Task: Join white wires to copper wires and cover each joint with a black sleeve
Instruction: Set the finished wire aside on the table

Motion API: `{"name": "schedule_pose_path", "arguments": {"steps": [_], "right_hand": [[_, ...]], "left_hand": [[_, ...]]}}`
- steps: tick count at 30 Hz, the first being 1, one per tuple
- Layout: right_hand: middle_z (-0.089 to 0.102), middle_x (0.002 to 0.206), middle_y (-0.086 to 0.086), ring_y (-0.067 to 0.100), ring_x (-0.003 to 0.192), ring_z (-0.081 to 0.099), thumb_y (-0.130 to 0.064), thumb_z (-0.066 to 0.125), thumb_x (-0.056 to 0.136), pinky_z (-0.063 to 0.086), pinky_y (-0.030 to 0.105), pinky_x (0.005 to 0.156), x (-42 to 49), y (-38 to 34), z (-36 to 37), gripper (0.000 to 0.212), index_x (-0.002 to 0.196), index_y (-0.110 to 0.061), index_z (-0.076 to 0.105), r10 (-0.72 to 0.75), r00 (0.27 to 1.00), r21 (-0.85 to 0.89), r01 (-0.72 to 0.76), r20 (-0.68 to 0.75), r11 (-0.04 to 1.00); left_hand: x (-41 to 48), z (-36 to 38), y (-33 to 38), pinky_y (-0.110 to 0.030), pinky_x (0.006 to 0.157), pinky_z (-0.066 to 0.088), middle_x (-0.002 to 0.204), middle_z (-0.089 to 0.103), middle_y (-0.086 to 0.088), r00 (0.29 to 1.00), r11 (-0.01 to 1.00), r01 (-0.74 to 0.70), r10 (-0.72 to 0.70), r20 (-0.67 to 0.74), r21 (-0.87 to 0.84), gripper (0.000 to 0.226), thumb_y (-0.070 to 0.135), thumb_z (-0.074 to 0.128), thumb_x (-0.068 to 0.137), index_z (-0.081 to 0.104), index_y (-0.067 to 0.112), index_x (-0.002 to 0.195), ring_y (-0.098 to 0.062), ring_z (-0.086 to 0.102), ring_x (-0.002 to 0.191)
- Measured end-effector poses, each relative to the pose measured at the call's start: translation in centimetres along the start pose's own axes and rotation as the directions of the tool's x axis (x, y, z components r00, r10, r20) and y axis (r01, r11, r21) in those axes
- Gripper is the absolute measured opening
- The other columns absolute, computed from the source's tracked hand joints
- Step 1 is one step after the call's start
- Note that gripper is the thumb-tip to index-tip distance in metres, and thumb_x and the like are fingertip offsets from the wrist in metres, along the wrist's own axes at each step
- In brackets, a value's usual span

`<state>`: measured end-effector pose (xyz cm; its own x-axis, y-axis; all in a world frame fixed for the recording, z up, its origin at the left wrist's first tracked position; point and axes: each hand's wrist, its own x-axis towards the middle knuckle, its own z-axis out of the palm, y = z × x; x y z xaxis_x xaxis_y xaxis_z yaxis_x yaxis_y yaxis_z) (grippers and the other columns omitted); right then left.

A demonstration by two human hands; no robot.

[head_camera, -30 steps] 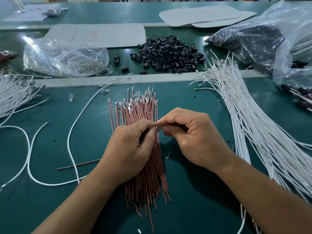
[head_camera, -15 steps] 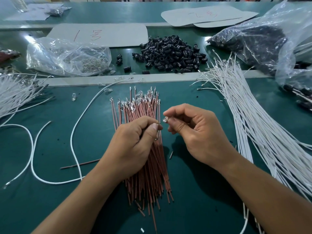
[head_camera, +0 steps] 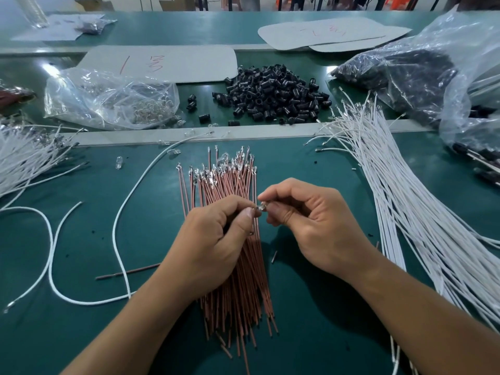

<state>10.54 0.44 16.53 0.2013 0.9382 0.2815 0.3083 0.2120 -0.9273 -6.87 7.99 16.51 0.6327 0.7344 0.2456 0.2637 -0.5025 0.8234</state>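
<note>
A bundle of copper wires with metal terminals at the far ends lies in the middle of the green table. My left hand hovers over the bundle and pinches a copper wire end. My right hand pinches a small clear and metal terminal piece right against the left fingertips. A big fan of white wires spreads on the right. One white wire curves from under my left forearm toward the back. A heap of black sleeves sits behind the divider strip.
A clear bag of small metal parts lies at the back left. A large plastic bag of dark parts stands at the back right. More white wires lie at the left edge. Grey cards lie behind. A loose copper wire lies left of the bundle.
My hands, apart half a second ago, have come back together so the fingertips meet over the bundle. The right hand moved left and slightly down.
</note>
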Motion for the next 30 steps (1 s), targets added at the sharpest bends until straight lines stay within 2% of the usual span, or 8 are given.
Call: {"name": "schedule_pose_path", "arguments": {"steps": [10,15,18,21,25,30], "right_hand": [[0.071,0.088,-0.011,0.010,0.076,0.068,-0.003,0.067,0.094,0.053,0.017,0.075,0.15,0.02,0.08,0.023,0.099,-0.024,0.073,-0.009,1.000,0.011,0.009,-0.016,1.000],[0.072,0.090,-0.009,0.009,0.078,0.068,0.000,0.067,0.094,0.053,0.016,0.076,0.09,0.00,0.08,0.022,0.100,-0.020,0.073,-0.019,1.000,0.015,0.019,-0.003,1.000],[0.071,0.088,-0.009,0.009,0.077,0.068,0.001,0.067,0.094,0.053,0.016,0.075,0.11,0.06,0.02,0.021,0.101,-0.018,0.073,-0.014,1.000,0.020,0.014,-0.005,1.000],[0.071,0.088,-0.009,0.008,0.077,0.068,0.000,0.066,0.094,0.053,0.016,0.075,0.09,0.07,-0.02,0.021,0.100,-0.018,0.073,-0.013,1.000,0.034,0.013,-0.004,0.999],[0.070,0.087,-0.011,0.007,0.077,0.067,0.001,0.066,0.094,0.052,0.016,0.075,0.12,-0.04,-0.02,0.022,0.100,-0.019,0.072,-0.011,1.000,0.035,0.011,0.005,0.999],[0.070,0.087,-0.012,0.008,0.079,0.067,0.003,0.067,0.093,0.053,0.018,0.077,0.05,-0.19,-0.09,0.022,0.099,-0.017,0.073,-0.022,1.000,-0.010,0.022,0.019,1.000]], "left_hand": [[0.29,-0.16,0.05,-0.039,0.050,0.037,0.061,0.052,-0.006,1.000,0.998,0.012,-0.012,0.004,-0.056,0.015,0.029,0.052,0.094,0.067,0.025,0.092,-0.025,0.043,0.052],[0.32,-0.18,0.13,-0.034,0.046,0.035,0.057,0.052,-0.003,1.000,0.999,0.016,-0.015,0.014,-0.048,0.018,0.030,0.052,0.094,0.069,0.024,0.092,-0.018,0.041,0.047],[0.35,-0.20,0.29,-0.024,0.044,0.031,0.055,0.049,0.001,1.000,0.999,0.008,-0.007,0.014,-0.054,0.018,0.030,0.052,0.094,0.069,0.024,0.091,-0.006,0.036,0.045],[0.36,-0.14,0.35,-0.026,0.044,0.031,0.056,0.052,-0.004,1.000,0.999,0.010,-0.009,0.004,-0.039,0.018,0.030,0.052,0.093,0.069,0.024,0.090,-0.004,0.036,0.045],[0.36,-0.09,0.30,-0.020,0.043,0.028,0.051,0.046,0.011,1.000,0.999,0.012,-0.011,0.004,-0.042,0.018,0.029,0.053,0.093,0.070,0.024,0.091,-0.004,0.036,0.043],[0.35,-0.15,0.20,-0.013,0.045,0.028,0.052,0.047,0.015,1.000,1.000,-0.018,0.018,0.014,0.000,0.016,0.019,0.057,0.098,0.070,0.023,0.089,-0.003,0.038,0.043]]}}
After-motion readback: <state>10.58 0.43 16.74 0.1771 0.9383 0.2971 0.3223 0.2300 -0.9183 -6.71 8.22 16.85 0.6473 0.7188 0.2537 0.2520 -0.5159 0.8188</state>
